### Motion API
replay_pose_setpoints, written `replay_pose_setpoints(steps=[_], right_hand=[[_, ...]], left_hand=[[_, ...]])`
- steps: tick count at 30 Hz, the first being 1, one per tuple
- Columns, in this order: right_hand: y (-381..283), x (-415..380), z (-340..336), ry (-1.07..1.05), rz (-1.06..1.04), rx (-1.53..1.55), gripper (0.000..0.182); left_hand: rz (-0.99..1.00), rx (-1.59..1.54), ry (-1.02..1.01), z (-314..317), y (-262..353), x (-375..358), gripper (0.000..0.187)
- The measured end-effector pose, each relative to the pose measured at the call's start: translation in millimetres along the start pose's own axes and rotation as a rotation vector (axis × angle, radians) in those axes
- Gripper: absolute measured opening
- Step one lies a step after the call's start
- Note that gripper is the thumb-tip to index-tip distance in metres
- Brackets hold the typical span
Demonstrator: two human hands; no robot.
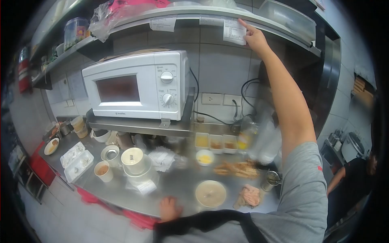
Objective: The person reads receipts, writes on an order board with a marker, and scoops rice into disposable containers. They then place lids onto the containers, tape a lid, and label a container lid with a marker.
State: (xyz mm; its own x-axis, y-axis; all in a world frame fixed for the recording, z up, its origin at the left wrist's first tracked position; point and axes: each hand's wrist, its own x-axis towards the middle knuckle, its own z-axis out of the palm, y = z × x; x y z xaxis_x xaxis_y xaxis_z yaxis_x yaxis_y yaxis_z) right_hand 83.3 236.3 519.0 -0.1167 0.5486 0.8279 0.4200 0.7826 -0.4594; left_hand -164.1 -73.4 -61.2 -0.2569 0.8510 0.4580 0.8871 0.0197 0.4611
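My right hand (254,37) is raised to the metal shelf edge (190,11). Its index finger stretches to the top of a printed paper slip (234,32) hanging there, while the other fingers are partly bent. No object shows in its grip. Two more slips hang along the same edge, one a paper slip (163,24) further left. Low in the view, my left hand (169,208) rests on the front edge of the steel counter (178,190), slightly blurred, with fingers apart and nothing held. Right of it stands a round pale bowl or lid (210,193).
A white microwave (135,85) sits on a raised stand. On the counter are lidded paper tubs (133,156), an egg carton (76,162), square sauce containers (216,141), a small yellow-filled bowl (204,158) and a crumpled cloth (249,196). Another person (352,182) stands at the right.
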Motion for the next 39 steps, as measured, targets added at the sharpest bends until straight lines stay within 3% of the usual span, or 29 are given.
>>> replay_pose_setpoints(steps=[4, 10, 13, 15, 16, 17, 19, 21, 22, 24, 26, 28, 29, 30, 33, 34, 37, 39], right_hand=[[7.8, 6.4, -0.7, 0.096, -0.097, -0.133, 0.064], [16.9, -1.2, 1.0, 0.050, -0.034, 0.175, 0.058], [15.4, -12.1, -3.2, 0.037, -0.053, 0.176, 0.060], [17.0, -23.8, -12.0, 0.077, -0.121, -0.056, 0.063], [5.8, -40.5, -21.8, 0.064, -0.157, -0.200, 0.068], [13.9, -45.1, -35.3, 0.049, -0.345, -0.346, 0.062], [-25.1, -104.9, -66.0, 0.042, -0.490, -0.208, 0.055], [-45.1, -162.0, -109.4, 0.041, -0.565, -0.380, 0.048], [-36.1, -192.2, -134.5, 0.051, -0.559, -0.314, 0.049], [-19.9, -254.3, -185.1, 0.071, -0.551, -0.181, 0.054], [-14.0, -317.8, -241.5, 0.194, -0.451, -0.273, 0.044], [5.0, -379.0, -296.7, 0.456, -0.098, -0.526, 0.035], [0.9, -389.7, -303.9, 0.169, -0.307, -0.192, 0.037], [15.5, -409.9, -310.9, 0.271, -0.241, -0.221, 0.045], [70.4, -447.0, -328.8, 0.338, 0.166, -0.372, 0.040], [91.6, -448.2, -331.0, 0.244, 0.156, -0.402, 0.037], [123.0, -439.0, -355.9, 0.085, 0.196, -0.560, 0.030], [156.7, -439.6, -370.5, 0.191, 0.220, -0.398, 0.027]], left_hand=[[-0.017, 0.010, -0.010, 1.7, -1.3, 0.2, 0.044], [0.001, 0.034, -0.008, 8.1, -5.7, -0.7, 0.042], [0.017, 0.027, 0.011, 13.8, -11.0, -2.5, 0.042], [0.027, 0.049, 0.025, 17.8, -17.4, -1.8, 0.042], [0.041, 0.056, 0.007, 19.6, -19.5, -3.1, 0.042], [0.070, 0.070, 0.035, 20.7, -21.2, -3.5, 0.041], [0.100, 0.057, 0.027, 19.5, -19.1, -0.9, 0.042], [0.073, 0.033, 0.014, 19.8, -16.7, -2.7, 0.048], [0.046, 0.035, 0.039, 21.3, -16.0, -3.9, 0.052], [-0.022, -0.256, 0.044, 14.5, -9.2, -0.7, 0.065], [-0.111, -0.298, 0.049, 3.2, 8.7, 5.1, 0.067], [-0.135, -0.326, 0.060, -14.6, 26.1, 10.2, 0.071], [-0.099, -0.357, 0.055, -16.5, 43.9, 16.9, 0.073], [-0.064, -0.389, 0.048, -16.7, 64.3, 23.1, 0.076], [0.109, -0.162, 0.003, -19.6, 144.0, 30.4, 0.087], [0.062, -0.154, 0.054, -9.2, 157.2, 19.9, 0.102], [-0.426, -0.428, 0.249, 36.2, 178.8, -23.0, 0.112], [-0.558, -0.578, 0.232, 59.0, 168.9, -45.7, 0.112]])
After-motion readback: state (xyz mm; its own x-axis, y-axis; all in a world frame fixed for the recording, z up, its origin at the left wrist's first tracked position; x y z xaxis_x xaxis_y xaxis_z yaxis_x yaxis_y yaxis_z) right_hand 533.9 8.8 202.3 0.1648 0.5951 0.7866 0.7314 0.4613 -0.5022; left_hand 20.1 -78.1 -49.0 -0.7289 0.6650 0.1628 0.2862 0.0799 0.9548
